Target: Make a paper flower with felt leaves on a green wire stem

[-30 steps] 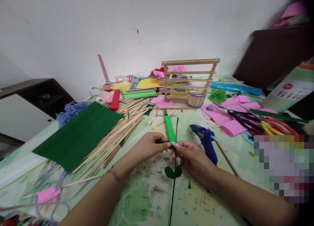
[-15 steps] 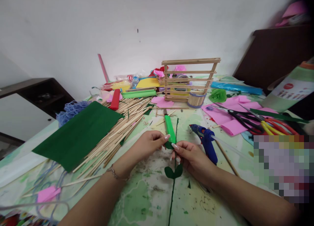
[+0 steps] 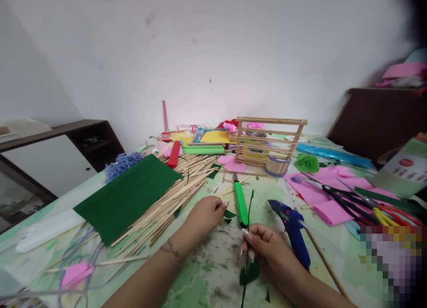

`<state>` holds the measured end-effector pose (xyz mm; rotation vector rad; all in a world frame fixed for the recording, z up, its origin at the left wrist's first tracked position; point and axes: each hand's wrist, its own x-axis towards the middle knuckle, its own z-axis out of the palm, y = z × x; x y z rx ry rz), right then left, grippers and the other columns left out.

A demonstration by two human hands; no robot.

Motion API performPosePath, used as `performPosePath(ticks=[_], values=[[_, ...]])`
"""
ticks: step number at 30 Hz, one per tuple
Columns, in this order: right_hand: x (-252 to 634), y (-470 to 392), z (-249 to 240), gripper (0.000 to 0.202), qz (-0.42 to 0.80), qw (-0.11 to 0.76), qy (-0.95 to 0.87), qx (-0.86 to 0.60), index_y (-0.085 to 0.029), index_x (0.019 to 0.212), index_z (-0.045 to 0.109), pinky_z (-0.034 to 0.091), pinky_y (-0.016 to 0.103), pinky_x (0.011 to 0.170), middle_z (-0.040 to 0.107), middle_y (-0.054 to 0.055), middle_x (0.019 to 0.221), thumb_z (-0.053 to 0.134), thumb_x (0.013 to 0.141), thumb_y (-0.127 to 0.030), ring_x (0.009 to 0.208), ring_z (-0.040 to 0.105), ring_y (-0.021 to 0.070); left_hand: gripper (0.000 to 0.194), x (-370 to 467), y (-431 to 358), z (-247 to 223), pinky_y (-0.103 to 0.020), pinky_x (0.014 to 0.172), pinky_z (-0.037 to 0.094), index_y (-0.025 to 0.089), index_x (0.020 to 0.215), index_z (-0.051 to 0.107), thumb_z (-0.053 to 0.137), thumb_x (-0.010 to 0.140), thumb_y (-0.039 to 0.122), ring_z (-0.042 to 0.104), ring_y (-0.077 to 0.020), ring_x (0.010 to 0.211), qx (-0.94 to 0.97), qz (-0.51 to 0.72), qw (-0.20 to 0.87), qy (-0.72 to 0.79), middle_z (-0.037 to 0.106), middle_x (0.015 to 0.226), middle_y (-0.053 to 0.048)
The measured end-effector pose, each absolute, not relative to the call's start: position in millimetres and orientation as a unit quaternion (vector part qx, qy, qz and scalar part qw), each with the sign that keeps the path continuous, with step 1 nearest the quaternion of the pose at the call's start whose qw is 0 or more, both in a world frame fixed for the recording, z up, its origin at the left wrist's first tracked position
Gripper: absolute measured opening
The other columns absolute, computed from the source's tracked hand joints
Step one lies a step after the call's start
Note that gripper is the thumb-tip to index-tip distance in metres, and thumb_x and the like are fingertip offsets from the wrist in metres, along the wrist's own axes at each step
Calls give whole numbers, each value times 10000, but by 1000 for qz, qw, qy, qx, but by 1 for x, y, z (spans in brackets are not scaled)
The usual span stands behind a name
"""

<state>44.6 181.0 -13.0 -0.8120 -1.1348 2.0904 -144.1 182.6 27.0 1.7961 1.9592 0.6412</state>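
My left hand (image 3: 210,214) is closed, fingertips together, beside a small dark green leaf piece (image 3: 229,214); whether it grips the leaf is hard to tell. My right hand (image 3: 263,241) pinches a thin dark green stem (image 3: 250,208) that runs up and down in front of me. Two leaves (image 3: 250,273) are on the stem below my fingers. Just beyond my right fingertips lies a bright green cutter knife (image 3: 240,203), its blade pointing away. A blue glue gun (image 3: 293,228) rests to the right of my right hand.
Thin wooden sticks (image 3: 173,196) and a dark green sheet (image 3: 126,196) cover the left. A stick rack (image 3: 270,141) stands at the back, with a small stick basket (image 3: 277,165). Pink paper (image 3: 328,208) and scissors (image 3: 350,205) lie right. A bottle (image 3: 403,165) stands far right.
The view has tilted up, so everything sits lower. My left hand has moved away from the stem and my right hand, leaving a gap. My right hand still pinches the stem.
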Motion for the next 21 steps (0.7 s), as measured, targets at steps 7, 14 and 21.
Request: performPosePath(ticks=[7, 14, 21], values=[[42, 181, -18, 524, 775, 319, -443, -319, -158, 648, 525, 247, 199, 473, 630, -6, 546, 841, 574, -570, 439, 431, 48, 142, -168, 193, 24, -437, 951, 412, 126, 893, 676, 568, 884, 216, 563, -309, 1074, 609, 195, 36, 768, 652, 1017, -156], [39, 181, -27, 542, 775, 331, -447, -299, -164, 673, 517, 239, 212, 479, 643, 3, 576, 806, 596, -616, 438, 426, 54, 290, -172, 270, 48, -455, 905, 516, 163, 1166, 604, 578, 932, 332, 612, -231, 1062, 599, 194, 12, 777, 614, 1211, -96], [35, 192, -43, 667, 774, 312, -465, -295, -190, 644, 447, 209, 206, 469, 582, -27, 517, 780, 462, -739, 398, 373, 36, 336, -143, 347, 32, -428, 854, 544, 162, 1211, 579, 602, 919, 326, 628, -230, 1030, 578, 185, 66, 792, 610, 1208, -98]])
